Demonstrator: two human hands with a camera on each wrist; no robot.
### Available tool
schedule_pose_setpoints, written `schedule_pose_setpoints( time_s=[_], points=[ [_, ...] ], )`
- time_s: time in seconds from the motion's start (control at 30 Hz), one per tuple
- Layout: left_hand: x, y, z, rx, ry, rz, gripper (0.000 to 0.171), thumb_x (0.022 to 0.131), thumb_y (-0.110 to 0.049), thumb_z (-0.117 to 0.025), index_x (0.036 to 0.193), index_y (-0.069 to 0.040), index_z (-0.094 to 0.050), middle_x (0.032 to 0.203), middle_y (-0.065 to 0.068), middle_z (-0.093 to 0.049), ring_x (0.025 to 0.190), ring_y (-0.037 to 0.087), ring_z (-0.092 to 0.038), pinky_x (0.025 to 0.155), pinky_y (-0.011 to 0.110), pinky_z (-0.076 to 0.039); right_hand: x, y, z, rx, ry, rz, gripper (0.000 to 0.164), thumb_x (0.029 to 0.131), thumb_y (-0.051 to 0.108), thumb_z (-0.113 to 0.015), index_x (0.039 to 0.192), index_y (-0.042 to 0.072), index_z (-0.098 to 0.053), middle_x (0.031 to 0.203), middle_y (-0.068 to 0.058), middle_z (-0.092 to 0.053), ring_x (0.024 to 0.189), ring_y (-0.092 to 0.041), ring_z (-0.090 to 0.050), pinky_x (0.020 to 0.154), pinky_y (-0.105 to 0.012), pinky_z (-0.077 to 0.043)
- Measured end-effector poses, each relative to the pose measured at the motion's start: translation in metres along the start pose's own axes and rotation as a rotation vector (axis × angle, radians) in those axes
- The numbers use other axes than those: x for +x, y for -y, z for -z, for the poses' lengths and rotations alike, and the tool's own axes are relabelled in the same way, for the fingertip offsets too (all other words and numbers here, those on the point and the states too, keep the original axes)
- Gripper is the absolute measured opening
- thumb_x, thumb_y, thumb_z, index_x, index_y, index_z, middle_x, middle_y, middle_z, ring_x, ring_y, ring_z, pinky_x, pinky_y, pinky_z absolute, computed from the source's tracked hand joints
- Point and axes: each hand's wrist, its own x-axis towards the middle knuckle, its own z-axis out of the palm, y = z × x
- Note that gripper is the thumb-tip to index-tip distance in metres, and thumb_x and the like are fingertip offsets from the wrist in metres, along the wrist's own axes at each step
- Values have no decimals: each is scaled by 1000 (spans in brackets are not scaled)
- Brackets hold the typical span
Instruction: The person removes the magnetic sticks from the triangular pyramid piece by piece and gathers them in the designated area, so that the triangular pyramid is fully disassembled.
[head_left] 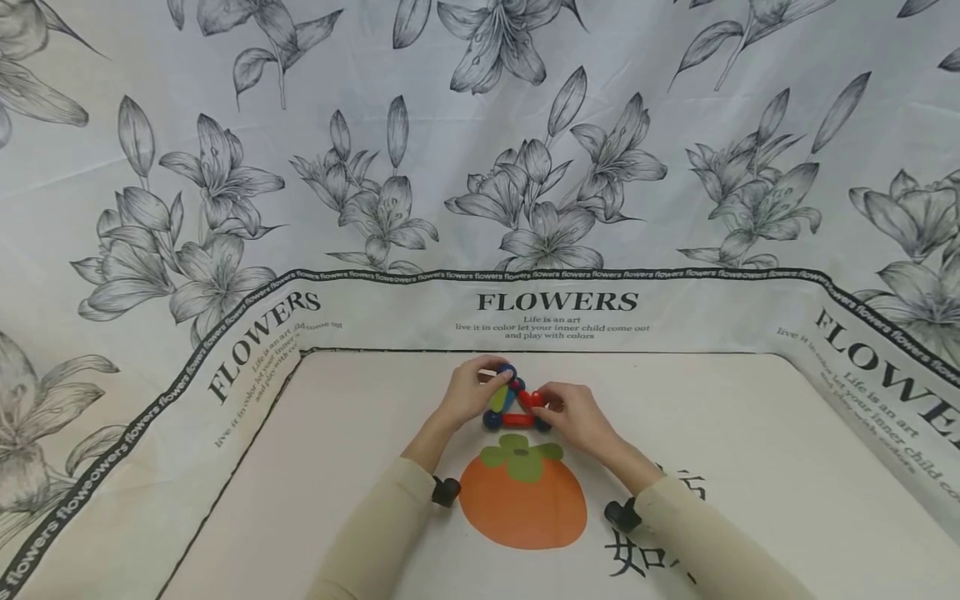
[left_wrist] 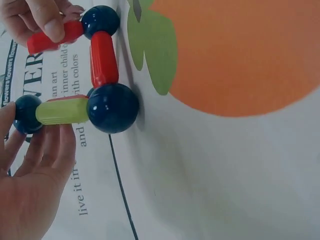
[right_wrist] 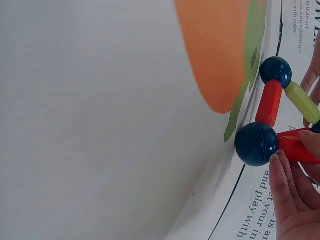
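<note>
A frame of sticks and dark blue balls, a magnetic building toy, stands on the table just beyond a printed persimmon. My left hand grips it on the left by an upper blue ball, fingers behind the yellow-green stick. That stick runs down to a lower blue ball. Along the base lies a red stick, reaching the right-hand blue ball. From this ball rises another red stick, which my right hand pinches between thumb and fingers. Part of the frame's top is hidden by the hands.
The pale table cover bears the orange persimmon print and black characters. Flower-printed cloth hangs behind and along both sides. Black wrist cameras sit at the left cuff and right cuff.
</note>
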Motion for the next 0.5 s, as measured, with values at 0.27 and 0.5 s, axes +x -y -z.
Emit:
schedule_pose_setpoints(
  time_s=[0.27,0.5],
  points=[
    [-4,5,10,-69,-5,56,32,101,-26,-66,128,-9,-67,126,11,-66,101,21,-70,80,30,-59,-3,-4,3,34,-3,-6,16,89,5,-77,105,1,-73,97,-7,-74,83,-16,-66,82,-40,-59],
    [-14,6,22,-71,0,65,28,102,-22,-66,124,-5,-66,122,15,-67,97,24,-71,84,42,-60,-5,-5,6,49,-4,-48,14,89,6,-77,102,2,-73,97,-7,-73,87,-19,-69,83,-40,-59]
  ],
)
